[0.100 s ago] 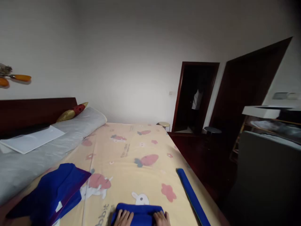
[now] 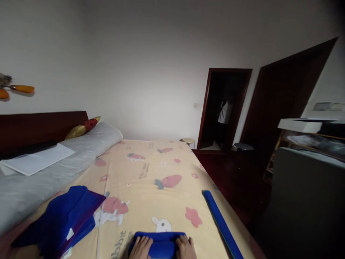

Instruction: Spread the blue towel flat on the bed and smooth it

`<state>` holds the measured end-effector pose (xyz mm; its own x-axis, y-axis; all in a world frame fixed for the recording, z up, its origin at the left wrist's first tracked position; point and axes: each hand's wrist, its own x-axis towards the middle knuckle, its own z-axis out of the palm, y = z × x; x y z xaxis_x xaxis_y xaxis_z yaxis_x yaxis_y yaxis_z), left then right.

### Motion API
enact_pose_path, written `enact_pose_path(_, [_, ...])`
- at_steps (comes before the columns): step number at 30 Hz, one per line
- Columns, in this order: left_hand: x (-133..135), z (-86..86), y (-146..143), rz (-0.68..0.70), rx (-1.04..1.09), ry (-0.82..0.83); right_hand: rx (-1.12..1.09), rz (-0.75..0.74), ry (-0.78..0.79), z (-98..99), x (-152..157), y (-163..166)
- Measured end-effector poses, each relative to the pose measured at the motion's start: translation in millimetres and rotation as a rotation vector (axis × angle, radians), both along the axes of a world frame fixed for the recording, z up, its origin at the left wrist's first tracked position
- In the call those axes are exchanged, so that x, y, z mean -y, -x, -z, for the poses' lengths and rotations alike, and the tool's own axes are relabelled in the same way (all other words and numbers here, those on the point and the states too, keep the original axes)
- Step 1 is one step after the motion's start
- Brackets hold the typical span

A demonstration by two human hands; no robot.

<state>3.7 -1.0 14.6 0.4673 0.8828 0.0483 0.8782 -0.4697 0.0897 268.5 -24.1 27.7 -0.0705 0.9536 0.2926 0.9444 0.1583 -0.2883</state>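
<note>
Scanning from the left, we see a dark wooden headboard (image 2: 40, 126) with a long grey bolster pillow (image 2: 54, 172) lying below it, and a flat white sheet of paper (image 2: 35, 160) resting on that pillow. A red and gold cushion (image 2: 82, 128) sits at the pillow's far end. Nearer to us, a loose heap of blue cloth (image 2: 59, 223) lies on the pale yellow bedsheet printed with rabbits and carrots (image 2: 159, 172).

At the bottom edge, our left hand (image 2: 140, 248) presses flat on the left end of a small folded blue cloth (image 2: 160, 244) that lies on the sheet right in front of us. Its fingers are spread on top of the fabric, not closed around it. Our right hand (image 2: 185, 248) rests just beside it on the cloth's right end, likewise laid flat with fingers extended; the wrists are cut off by the frame.

Further right, a long narrow blue roll of fabric (image 2: 219, 223) lies along the bed's right edge, well apart from our hands. Beyond it a dark wooden doorway (image 2: 207, 108) opens, with a person in a white top (image 2: 223, 111) standing inside. At the far right stands a grey upholstered chair back (image 2: 304, 201).
</note>
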Motion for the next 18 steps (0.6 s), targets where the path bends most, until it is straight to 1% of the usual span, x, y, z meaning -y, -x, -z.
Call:
enact_pose_path(1, [1,-7.2,-3,-0.032,0.016,0.024,-0.020,-0.008,0.018,-4.3,-1,3])
enact_pose_path(3, [0,-18.1,-13,-0.085,0.060,0.014,-0.068,-0.054,0.067,-9.9,-2,12])
enact_pose_path(5, [-2,-20.3,-24,-0.095,0.097,-0.046,-0.101,-0.115,0.117,-10.1,-6,24])
enact_pose_path(6, [-3,-17.6,-29,-0.062,0.105,-0.086,-0.104,-0.157,0.142,-8.2,-8,30])
enact_pose_path(8, [-7,-7.1,-36,0.061,0.107,-0.200,-0.088,-0.241,0.178,-2.3,-12,38])
enact_pose_path(10, [-10,5.0,-35,0.179,0.105,-0.357,-0.053,-0.320,0.185,2.4,-15,40])
enact_pose_path(12, [-12,11.8,-30,0.233,0.098,-0.522,-0.015,-0.392,0.161,3.0,-16,37])
enact_pose_path(13, [-13,12.1,-26,0.241,0.087,-0.593,-0.002,-0.417,0.136,1.7,-16,33])
enact_pose_path(15, [-14,7.3,-19,0.245,0.046,-0.698,0.016,-0.438,0.073,-1.8,-17,25])
enact_pose_path(18, [-21,-2.5,-11,0.226,-0.029,-0.785,0.046,-0.376,-0.030,-0.6,-20,13])
